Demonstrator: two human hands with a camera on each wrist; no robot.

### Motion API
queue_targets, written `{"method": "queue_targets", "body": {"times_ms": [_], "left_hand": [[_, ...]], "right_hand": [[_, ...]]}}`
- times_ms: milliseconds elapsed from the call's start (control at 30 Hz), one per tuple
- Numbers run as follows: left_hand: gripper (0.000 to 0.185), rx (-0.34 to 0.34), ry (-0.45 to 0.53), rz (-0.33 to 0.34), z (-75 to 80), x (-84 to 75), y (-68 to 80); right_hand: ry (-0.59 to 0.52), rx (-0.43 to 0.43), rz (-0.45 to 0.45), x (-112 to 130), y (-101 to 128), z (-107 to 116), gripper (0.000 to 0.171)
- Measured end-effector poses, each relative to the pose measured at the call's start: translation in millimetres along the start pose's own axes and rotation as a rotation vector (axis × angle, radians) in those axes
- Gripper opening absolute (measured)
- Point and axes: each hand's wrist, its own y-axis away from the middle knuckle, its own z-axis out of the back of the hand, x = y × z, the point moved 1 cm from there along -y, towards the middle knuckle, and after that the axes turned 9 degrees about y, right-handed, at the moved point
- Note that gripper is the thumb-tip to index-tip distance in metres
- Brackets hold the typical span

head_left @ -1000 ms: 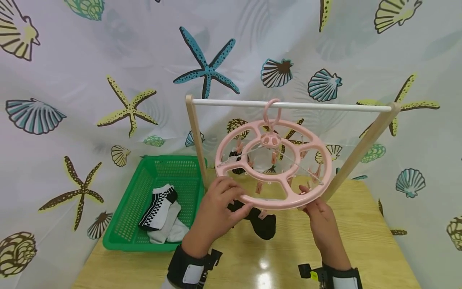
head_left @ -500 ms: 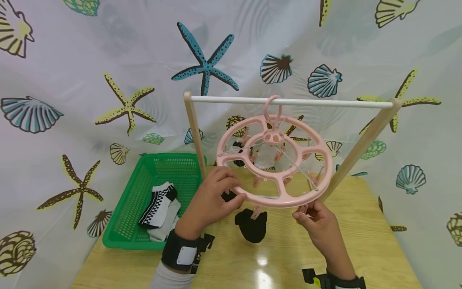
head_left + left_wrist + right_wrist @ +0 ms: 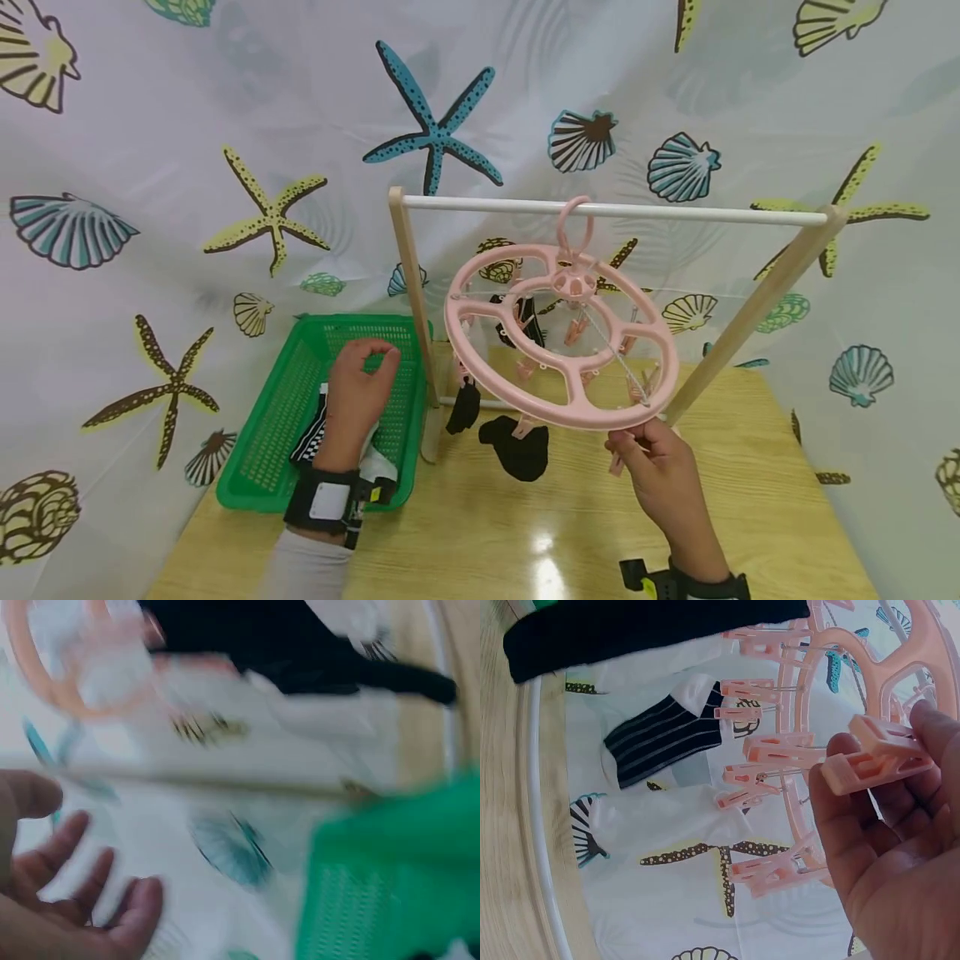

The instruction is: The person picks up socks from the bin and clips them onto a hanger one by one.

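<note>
A pink round clip hanger (image 3: 558, 333) hangs tilted by its hook from the white rod (image 3: 675, 214) of a wooden rack. Black socks (image 3: 517, 446) dangle from its clips. My right hand (image 3: 626, 446) is under the hanger's near rim and pinches a pink clip (image 3: 870, 761) between thumb and fingers. My left hand (image 3: 360, 379) hovers over the green basket (image 3: 262, 467), fingers relaxed and holding nothing. The blurred left wrist view shows that hand (image 3: 75, 900) with its fingers spread. In the right wrist view a black striped sock (image 3: 664, 739) hangs behind more pink clips.
In the basket lie a black-and-white checkered sock (image 3: 311, 433) and a white sock (image 3: 375, 467). The rack's left post (image 3: 412, 300) stands between basket and hanger. The wooden table (image 3: 525, 533) carries rack and basket. A seashell-print curtain (image 3: 187, 167) surrounds everything.
My left hand has let go of the hanger's rim and moved left, over the basket. The hanger has tilted and swung a little. My right hand stays at the near rim, on a clip.
</note>
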Motion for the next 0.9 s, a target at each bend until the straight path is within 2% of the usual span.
{"method": "queue_targets", "body": {"times_ms": [67,133,200,233,300,433,500,567,733,800,900], "left_hand": [[0.038,0.081,0.026,0.224,13.4,23.9,-13.9],[0.048,0.143,0.055,0.411,26.2,48.3,-26.2],[0.054,0.169,0.06,0.53,36.4,71.4,-34.3],[0.055,0.171,0.038,0.56,40.3,83.4,-36.3],[0.057,0.176,-0.063,0.583,45.8,103.8,-35.3],[0.06,0.198,-0.273,0.596,51.3,137.8,-23.9],[0.057,0.196,-0.316,0.605,50.7,149.4,-18.3],[0.053,0.17,-0.309,0.611,49.3,157.3,-15.1],[0.054,0.107,-0.302,0.597,44.1,159.7,-13.5],[0.043,0.085,-0.314,0.589,42.7,157.2,-13.8],[0.025,0.104,-0.346,0.547,41.6,151.7,-15.7]], "right_hand": [[-0.013,-0.004,0.004,0.0,0.6,-0.7,0.006],[-0.022,-0.007,0.025,-0.6,0.7,-1.5,0.006],[-0.029,-0.007,0.041,-1.0,0.9,-1.9,0.007],[-0.025,-0.007,0.044,-1.0,1.0,-2.0,0.007],[-0.015,-0.007,0.038,-0.7,1.5,-1.8,0.009],[0.003,0.012,-0.009,0.8,4.1,-1.5,0.01],[0.004,0.02,-0.022,0.9,5.0,-1.4,0.009],[-0.002,0.024,-0.028,0.8,5.2,-1.5,0.009],[-0.001,0.025,-0.038,0.8,3.5,-1.3,0.007],[-0.002,0.032,-0.044,0.7,3.1,-1.4,0.006],[-0.006,0.046,-0.047,0.2,3.1,-1.9,0.004]]}}
